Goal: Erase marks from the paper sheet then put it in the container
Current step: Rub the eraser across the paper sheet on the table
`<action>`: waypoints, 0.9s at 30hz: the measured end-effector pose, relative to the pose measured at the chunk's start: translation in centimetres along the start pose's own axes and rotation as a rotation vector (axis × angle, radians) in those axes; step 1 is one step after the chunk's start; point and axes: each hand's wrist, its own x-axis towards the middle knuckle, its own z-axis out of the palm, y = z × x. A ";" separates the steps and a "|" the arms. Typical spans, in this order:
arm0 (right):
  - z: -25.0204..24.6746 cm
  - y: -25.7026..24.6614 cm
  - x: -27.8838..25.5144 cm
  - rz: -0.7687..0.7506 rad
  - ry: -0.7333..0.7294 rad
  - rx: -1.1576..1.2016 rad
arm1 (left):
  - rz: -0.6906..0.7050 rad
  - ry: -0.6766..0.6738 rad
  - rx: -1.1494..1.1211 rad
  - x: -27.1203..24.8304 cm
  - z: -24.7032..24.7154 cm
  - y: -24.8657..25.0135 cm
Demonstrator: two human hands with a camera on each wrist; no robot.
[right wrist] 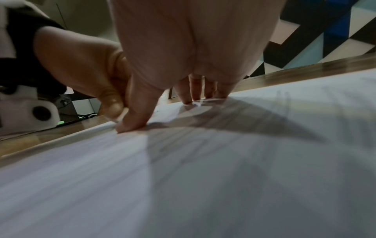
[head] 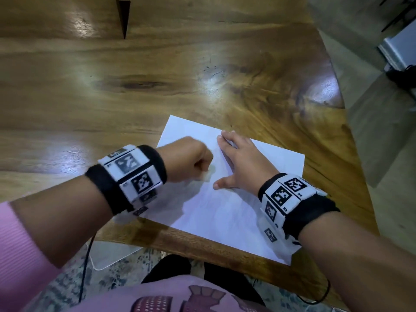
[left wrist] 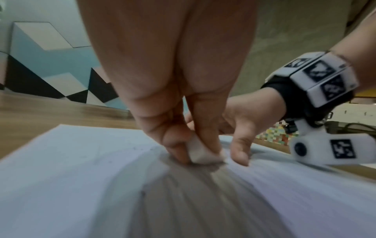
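A white paper sheet (head: 234, 206) lies near the front edge of the wooden table (head: 157, 86); its near corner hangs past the edge. My left hand (head: 191, 161) is curled into a fist over the sheet's left part and pinches a small white eraser (left wrist: 200, 153) pressed onto the paper (left wrist: 71, 169). Faint pencil marks show on the sheet beside it. My right hand (head: 238, 158) lies flat on the sheet with its fingers spread, thumb (right wrist: 132, 122) and fingertips touching the paper (right wrist: 223, 177). No container is in view.
A white tray-like object (head: 108, 253) shows below the table's front edge at the left. A dark wedge-shaped gap (head: 123, 16) cuts the tabletop at the far left. A grey box (head: 398, 48) stands on the floor at the right.
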 end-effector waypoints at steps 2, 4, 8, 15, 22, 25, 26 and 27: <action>0.0 0.0 -0.1 0.001 -0.001 0.009 | -0.009 0.033 0.008 -0.1 0.2 -0.2; 0.0 0.0 0.0 -0.001 0.001 0.017 | -0.049 0.188 -0.001 0.4 0.2 -0.2; 0.0 0.1 -0.2 0.002 -0.016 0.031 | -0.102 0.276 0.009 0.4 1.0 0.0; -0.4 1.4 -1.7 0.050 -0.061 0.031 | -0.184 0.200 0.058 0.7 -0.7 0.9; -0.4 1.6 -1.8 0.034 -0.057 0.037 | -0.183 0.377 -0.090 3.6 -2.5 2.1; -0.4 1.6 -1.7 0.033 -0.057 0.027 | -0.135 0.174 -0.109 2.5 -1.5 1.5; -0.4 1.7 -1.7 0.035 -0.057 0.022 | -0.139 0.057 -0.102 2.1 -1.4 1.3; -0.4 1.7 -1.7 0.037 -0.057 0.019 | -0.144 -0.005 -0.100 1.9 -1.5 1.1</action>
